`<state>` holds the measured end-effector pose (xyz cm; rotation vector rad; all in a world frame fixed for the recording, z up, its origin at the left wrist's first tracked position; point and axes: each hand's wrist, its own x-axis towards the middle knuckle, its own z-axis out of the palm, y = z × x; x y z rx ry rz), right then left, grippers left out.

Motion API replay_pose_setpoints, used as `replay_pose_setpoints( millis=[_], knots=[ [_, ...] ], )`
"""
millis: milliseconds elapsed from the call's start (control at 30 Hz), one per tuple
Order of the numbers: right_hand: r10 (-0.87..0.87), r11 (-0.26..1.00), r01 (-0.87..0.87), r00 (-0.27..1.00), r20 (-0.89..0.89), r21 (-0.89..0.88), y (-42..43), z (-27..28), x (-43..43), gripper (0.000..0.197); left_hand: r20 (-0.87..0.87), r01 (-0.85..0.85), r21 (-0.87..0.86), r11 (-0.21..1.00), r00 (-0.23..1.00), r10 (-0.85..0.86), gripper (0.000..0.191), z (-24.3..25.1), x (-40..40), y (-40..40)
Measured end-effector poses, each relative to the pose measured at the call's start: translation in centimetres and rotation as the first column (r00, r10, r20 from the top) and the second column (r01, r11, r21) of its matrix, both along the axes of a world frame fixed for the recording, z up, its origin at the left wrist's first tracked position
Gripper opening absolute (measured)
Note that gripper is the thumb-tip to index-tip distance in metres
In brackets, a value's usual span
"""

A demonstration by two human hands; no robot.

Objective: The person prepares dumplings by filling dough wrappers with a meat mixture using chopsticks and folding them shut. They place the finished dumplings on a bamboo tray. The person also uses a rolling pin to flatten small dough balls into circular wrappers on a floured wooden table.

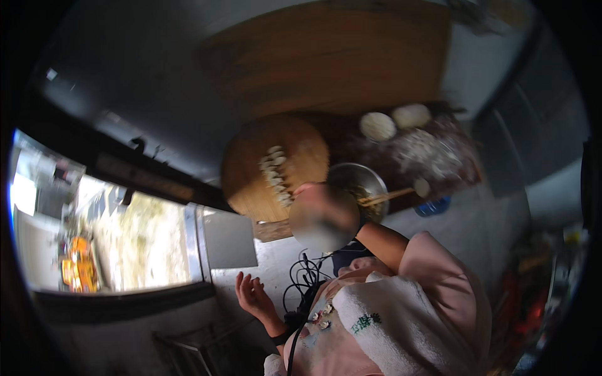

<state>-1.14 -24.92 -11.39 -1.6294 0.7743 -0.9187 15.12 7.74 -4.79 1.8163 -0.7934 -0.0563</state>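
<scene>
My left hand is raised beside my body, fingers bent and apart, holding nothing. A dark band circles its wrist. My right arm stretches across towards a round wooden board. A blurred patch covers much of my right hand, so whether it holds anything is hidden. It is nearest to the rows of small white dumplings on that board. Partly behind the arm stands a metal bowl of chopped filling. Wooden chopsticks rest in it, and a pale dough round lies by their outer ends.
Two pale dough pieces and scattered flour lie on the dark red tabletop. A large wooden board is beyond. A blue container sits below the table edge. Black cables hang by my body. A bright opening is at left.
</scene>
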Motion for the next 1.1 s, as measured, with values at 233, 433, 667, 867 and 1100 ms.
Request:
replay_pose_setpoints(
  millis=[233, 433, 667, 867, 1100],
  knots=[
    [0.164, 0.985, -0.169, 0.977, -0.139, -0.026, 4.4, 1.8, -17.8, 0.011, -0.299, 0.217, -0.146, 0.965, 0.92, -0.252, 0.025, -3.3, -3.5, -5.2],
    [-0.541, 0.676, 0.49, 0.837, -0.081, 0.551, 0.1, -8.5, -35.7, 0.013, -0.199, 0.315, -0.059, 0.947, 0.926, -0.32, 0.023, -2.2, -6.8, -7.2],
    [-0.645, 0.325, 0.7, 0.655, -0.392, 0.635, -3.7, -20.3, -40.8, 0.024, -0.127, 0.263, 0.115, 0.958, 0.96, -0.248, 0.023, -2.7, -9.3, -4.9],
    [-0.365, 0.735, 0.677, 0.433, -0.824, 0.031, -5.4, -26.6, -39.2, 0.037, -0.133, 0.201, 0.221, 0.954, 0.976, -0.175, 0.022, -2.6, -13.0, -3.4],
    [-0.319, 0.813, 0.572, 0.279, -0.906, -0.11, -5.6, -27.3, -36.7, 0.051, -0.041, 0.115, 0.368, 0.923, 0.993, -0.107, 0.023, 0.1, -16.7, -4.7]
  ],
)
